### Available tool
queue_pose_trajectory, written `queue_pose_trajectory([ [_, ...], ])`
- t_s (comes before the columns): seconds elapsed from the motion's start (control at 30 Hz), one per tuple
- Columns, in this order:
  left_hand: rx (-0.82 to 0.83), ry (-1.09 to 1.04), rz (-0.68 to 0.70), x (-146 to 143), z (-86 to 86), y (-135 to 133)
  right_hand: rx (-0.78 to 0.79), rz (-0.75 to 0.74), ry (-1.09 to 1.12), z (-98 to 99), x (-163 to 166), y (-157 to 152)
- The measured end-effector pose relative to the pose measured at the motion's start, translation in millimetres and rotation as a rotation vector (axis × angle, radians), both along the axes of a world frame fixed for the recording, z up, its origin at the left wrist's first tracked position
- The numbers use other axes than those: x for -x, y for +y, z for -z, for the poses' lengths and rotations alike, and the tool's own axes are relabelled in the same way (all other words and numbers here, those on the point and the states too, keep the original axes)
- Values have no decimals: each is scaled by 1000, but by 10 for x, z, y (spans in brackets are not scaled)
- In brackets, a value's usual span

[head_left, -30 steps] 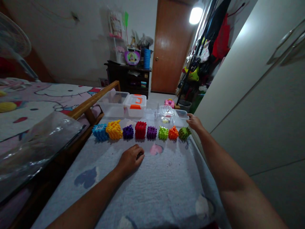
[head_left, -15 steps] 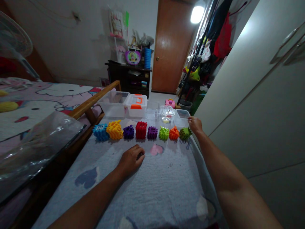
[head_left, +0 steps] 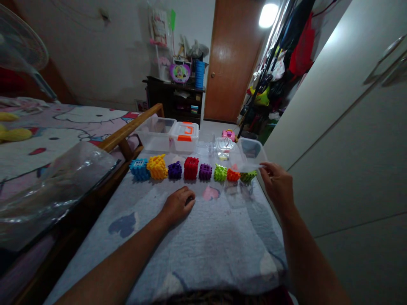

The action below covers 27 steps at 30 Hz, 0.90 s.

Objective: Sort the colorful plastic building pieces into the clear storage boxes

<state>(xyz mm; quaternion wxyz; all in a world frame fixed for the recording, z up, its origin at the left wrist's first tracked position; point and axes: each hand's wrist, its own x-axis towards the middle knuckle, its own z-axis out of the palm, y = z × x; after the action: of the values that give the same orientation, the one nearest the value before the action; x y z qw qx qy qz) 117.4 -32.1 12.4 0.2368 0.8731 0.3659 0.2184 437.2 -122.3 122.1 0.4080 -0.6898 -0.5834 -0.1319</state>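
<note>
My right hand [head_left: 278, 186] grips the near rim of a small clear plastic tub [head_left: 249, 154] and holds it lifted and tilted above the right end of a row of spiky toy cubes. The row runs from blue [head_left: 139, 168] and yellow [head_left: 157, 166] through purple [head_left: 174, 170], red [head_left: 191, 167], purple, light green [head_left: 219, 173], orange [head_left: 233, 175] to dark green [head_left: 247, 176]. My left hand [head_left: 178, 204] rests curled on the pale blue blanket [head_left: 203, 237] just in front of the red cube, and I cannot see anything in it.
Behind the row stand a large clear bin [head_left: 155, 133], a lidded box with orange latches [head_left: 185, 136] and a small clear case [head_left: 224, 146]. A bed with a wooden rail [head_left: 127, 129] lies left, a wardrobe [head_left: 343, 127] right, a door [head_left: 230, 59] ahead.
My right hand has lifted the clear tub from behind the row and drawn it towards me, over the green and orange cubes. My left hand has stayed put.
</note>
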Motion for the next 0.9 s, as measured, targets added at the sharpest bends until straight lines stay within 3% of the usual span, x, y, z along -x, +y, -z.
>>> queue_pose_trajectory([
  [0.2,79,-110,42,41,-25,-8,169,-151,-90,381,632,-457],
  [0.43,81,-258,154,18,48,-57,270,-217,-203,617,1047,-534],
  [0.6,226,-271,190,10,38,-101,412,-317,-130,549,1086,-556],
  [0.8,230,-243,216,32,-14,-109,574,-622,186,288,774,-570],
  [0.9,204,-225,224,36,5,-89,513,-574,252,149,554,-381],
])
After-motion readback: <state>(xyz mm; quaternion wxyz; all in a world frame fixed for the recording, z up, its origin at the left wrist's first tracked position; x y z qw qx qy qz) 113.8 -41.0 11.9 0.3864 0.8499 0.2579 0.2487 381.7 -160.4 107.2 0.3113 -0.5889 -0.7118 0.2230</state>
